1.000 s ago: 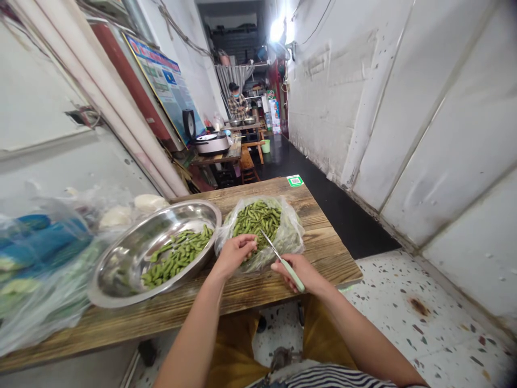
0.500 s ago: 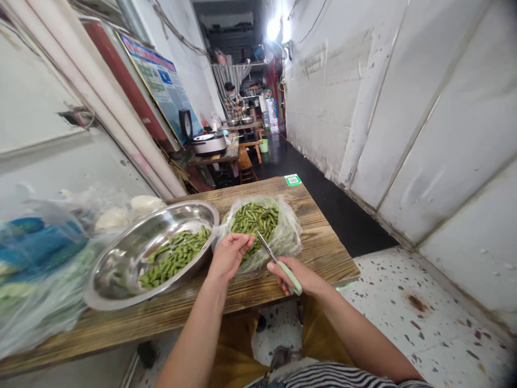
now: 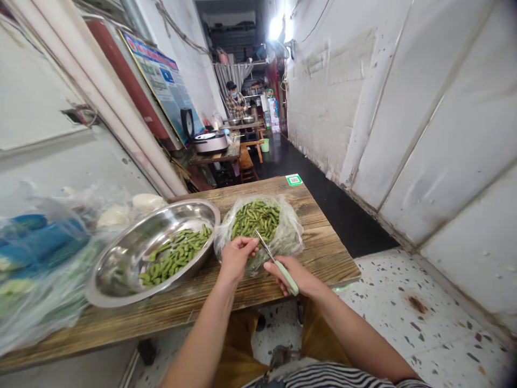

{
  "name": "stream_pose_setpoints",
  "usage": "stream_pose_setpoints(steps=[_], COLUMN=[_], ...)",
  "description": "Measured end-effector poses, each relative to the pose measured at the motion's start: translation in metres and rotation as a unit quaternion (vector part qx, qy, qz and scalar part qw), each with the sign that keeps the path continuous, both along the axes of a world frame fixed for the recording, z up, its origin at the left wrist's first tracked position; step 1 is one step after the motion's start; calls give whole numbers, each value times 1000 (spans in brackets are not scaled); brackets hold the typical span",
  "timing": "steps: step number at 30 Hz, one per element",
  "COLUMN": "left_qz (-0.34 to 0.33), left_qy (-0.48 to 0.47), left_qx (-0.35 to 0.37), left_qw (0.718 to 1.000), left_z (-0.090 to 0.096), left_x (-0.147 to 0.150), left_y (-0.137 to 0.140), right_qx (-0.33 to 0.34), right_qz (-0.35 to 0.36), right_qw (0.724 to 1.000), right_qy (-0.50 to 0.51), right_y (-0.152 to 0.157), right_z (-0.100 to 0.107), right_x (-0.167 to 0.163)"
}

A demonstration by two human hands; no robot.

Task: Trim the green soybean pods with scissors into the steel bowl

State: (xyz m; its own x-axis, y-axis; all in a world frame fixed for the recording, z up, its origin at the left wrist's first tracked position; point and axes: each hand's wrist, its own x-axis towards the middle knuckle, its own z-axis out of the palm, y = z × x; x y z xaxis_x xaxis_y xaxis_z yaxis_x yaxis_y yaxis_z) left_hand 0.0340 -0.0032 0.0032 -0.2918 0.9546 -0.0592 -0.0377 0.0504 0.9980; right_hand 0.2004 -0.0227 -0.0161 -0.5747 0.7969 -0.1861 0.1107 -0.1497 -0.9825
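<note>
My right hand (image 3: pixel 288 274) is closed around the light green handle of a pair of scissors (image 3: pixel 286 276). Their metal blades point up and left over a clear plastic bag (image 3: pixel 291 229) full of green soybean pods (image 3: pixel 258 215). Close to the blades, my left hand (image 3: pixel 239 256) pinches thumb and fingers together at the bag's near side; whatever is between the fingertips is too small or hidden to make out. Left of the bag stands a wide oval metal basin (image 3: pixel 117 245), with more green soybean pods (image 3: pixel 177 256) lying in its right part.
Plastic bags (image 3: pixel 48 258) of goods crowd the wooden table (image 3: pixel 323 242) on the left. A green code card (image 3: pixel 294 180) lies at its far corner. Beyond are an open rice cooker (image 3: pixel 210 143) on another table, a stool (image 3: pixel 246 161) and a masked person (image 3: pixel 235 102). A wall runs along the right.
My left hand has shifted slightly right, bringing its pinched fingertips closer to the scissor blades. My right hand with the scissors has moved slightly left.
</note>
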Motion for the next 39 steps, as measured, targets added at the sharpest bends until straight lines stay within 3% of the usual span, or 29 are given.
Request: stream_pose_setpoints(steps=[4, 6, 8, 10, 14, 15, 16, 18, 20, 21, 25, 28, 30, 35, 39], left_qz=[23, 100, 225, 345, 363, 349, 297, 58, -148, -199, -204, -207, -196, -107, -134], left_qy=[73, 160, 271, 377, 545, 562, 577, 596, 587, 585, 623, 618, 589, 452, 389], left_qx=[12, 61, 133, 152, 102, 117, 139, 154, 101, 67, -10, -22, -18, 23, 36], left_qw=[997, 980, 926, 846, 749, 741, 748, 786, 790, 783, 755, 758, 784, 885, 911], left_z=[3, 11, 24, 38, 54, 54, 53, 45, 35, 30, 16, 15, 17, 16, 11], left_x=[0, -12, -37, -66, -95, -91, -83, -63, -45, -39, -38, -46, -48, -42, -35], left_y=[-3, -6, -10, -13, -19, -20, -20, -18, -14, -12, -5, -4, -4, -3, -2], right_qx=[-26, -43, -53, -46, -28, -30, -33, -33, -29, -28, -35, -16, 1, 45, 105], right_qz=[-17, -23, -27, -26, -18, -17, -18, -21, -22, -22, -21, -21, -10, 20, 18], right_qw=[999, 999, 998, 999, 999, 999, 999, 999, 999, 999, 999, 999, 999, 995, 987], right_qy=[-1, -3, -8, -12, -7, -7, -10, -17, -22, -22, -22, -32, -41, -84, -117], right_y=[2, 4, 5, 6, 7, 7, 6, 6, 6, 6, 4, 4, 4, 1, -1], right_z=[-2, -3, -5, -9, -18, -20, -21, -22, -23, -23, -25, -25, -24, -16, -5], right_x=[-4, -2, 2, 6, 6, 5, 4, 2, 2, 3, 6, 7, 7, 7, 9])
